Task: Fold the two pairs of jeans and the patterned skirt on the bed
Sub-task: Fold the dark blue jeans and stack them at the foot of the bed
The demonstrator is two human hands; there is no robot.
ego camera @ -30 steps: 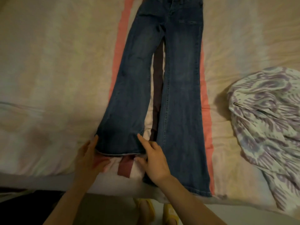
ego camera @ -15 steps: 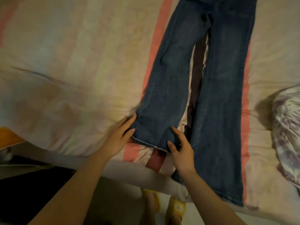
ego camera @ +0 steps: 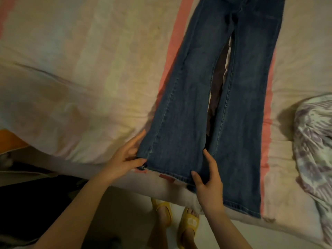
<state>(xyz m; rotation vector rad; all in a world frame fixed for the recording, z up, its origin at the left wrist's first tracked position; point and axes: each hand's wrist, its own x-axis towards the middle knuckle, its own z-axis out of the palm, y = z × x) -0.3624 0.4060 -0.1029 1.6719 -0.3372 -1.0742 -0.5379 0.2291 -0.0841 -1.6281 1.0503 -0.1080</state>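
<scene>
At the lower centre of the frame, on the near edge of the bed (ego camera: pixel 75 83): one pair of flared blue jeans (ego camera: pixel 224 90), laid flat with the waistband running out of the top of the frame and the legs pointing down toward the person. Change noted against half a second back: the left hand (ego camera: pixel 125 159) has gone from lying open beside the leftmost leg's hem to a grip pinched on that hem's outer corner; the right hand (ego camera: pixel 208 178) keeps its pinch on the inner corner, thumb on top of the denim. Judgement: the hem is now held at both corners, which suits carrying this leg across onto the other, the first fold of this pair; folding proper is not yet begun. Patterned skirt (ego camera: pixel 316 146): crumpled heap at the right edge of the frame, well apart from the jeans, unfolded. Second pair of jeans: not in view. Containers: none visible. Also present: yellow slippers (ego camera: pixel 188 221) on the floor, bottom centre.
</scene>
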